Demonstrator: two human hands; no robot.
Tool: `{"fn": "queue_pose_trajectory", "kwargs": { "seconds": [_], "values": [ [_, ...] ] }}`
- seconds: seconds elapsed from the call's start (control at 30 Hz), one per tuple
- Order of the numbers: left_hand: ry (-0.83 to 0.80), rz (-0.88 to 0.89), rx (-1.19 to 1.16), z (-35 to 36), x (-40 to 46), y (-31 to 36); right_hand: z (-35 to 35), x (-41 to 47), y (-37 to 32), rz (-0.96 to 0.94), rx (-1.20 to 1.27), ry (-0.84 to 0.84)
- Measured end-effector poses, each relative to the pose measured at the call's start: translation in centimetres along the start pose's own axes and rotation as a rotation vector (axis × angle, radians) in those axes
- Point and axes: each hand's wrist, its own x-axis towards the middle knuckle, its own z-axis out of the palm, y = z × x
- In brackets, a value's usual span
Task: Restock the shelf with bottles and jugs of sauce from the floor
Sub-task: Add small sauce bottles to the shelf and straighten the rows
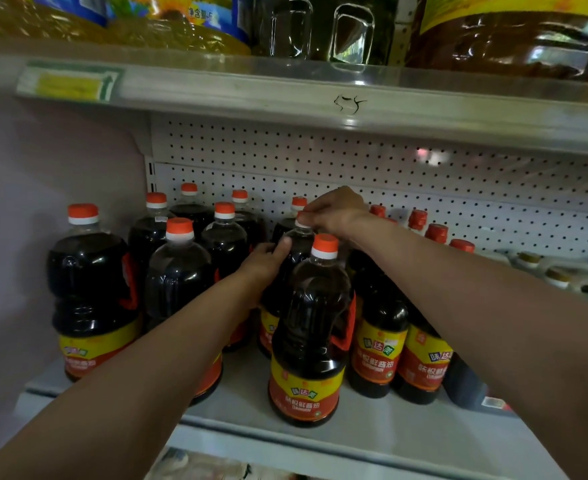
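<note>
Several dark soy sauce jugs with orange caps and yellow-red labels stand on the white shelf (407, 441). My left hand (268, 259) grips the shoulder of one jug (297, 251) in the second row. My right hand (334, 211) pinches that same jug's cap from above. Another jug (308, 341) stands right in front of it, near the shelf's front edge. More jugs fill the left side, with the nearest one (90, 289) at the far left.
Slimmer sauce bottles (424, 362) with red caps line up to the right, and pale jugs (559, 275) lie further right. An upper shelf (320, 95) with oil jugs hangs overhead. A pegboard back wall (389, 174) closes the rear.
</note>
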Motion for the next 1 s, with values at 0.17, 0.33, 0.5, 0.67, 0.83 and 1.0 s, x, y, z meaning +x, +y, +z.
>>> {"fn": "queue_pose_trajectory", "kwargs": {
  "seconds": [0.17,0.33,0.5,0.67,0.83,1.0],
  "values": [
    [-0.022,-0.038,0.002,-0.1,-0.2,0.1,-0.1,0.4,-0.2,-0.039,-0.116,-0.019],
    [-0.117,-0.068,-0.032,0.5,-0.2,-0.3,-0.5,1.1,0.2,-0.065,-0.141,-0.022],
    [-0.166,-0.045,-0.057,1.8,0.9,-0.6,-1.9,1.0,1.5,-0.054,-0.158,-0.022],
    [-0.178,-0.027,-0.016,2.1,2.5,-0.4,-2.4,1.0,2.3,-0.043,-0.123,-0.006],
    [-0.247,-0.020,0.013,1.2,4.0,-1.3,-1.7,1.2,2.3,-0.021,-0.045,-0.001],
    [-0.270,0.045,0.068,1.1,4.4,-1.6,-1.0,1.8,2.5,0.039,-0.039,0.053]
  ]
}}
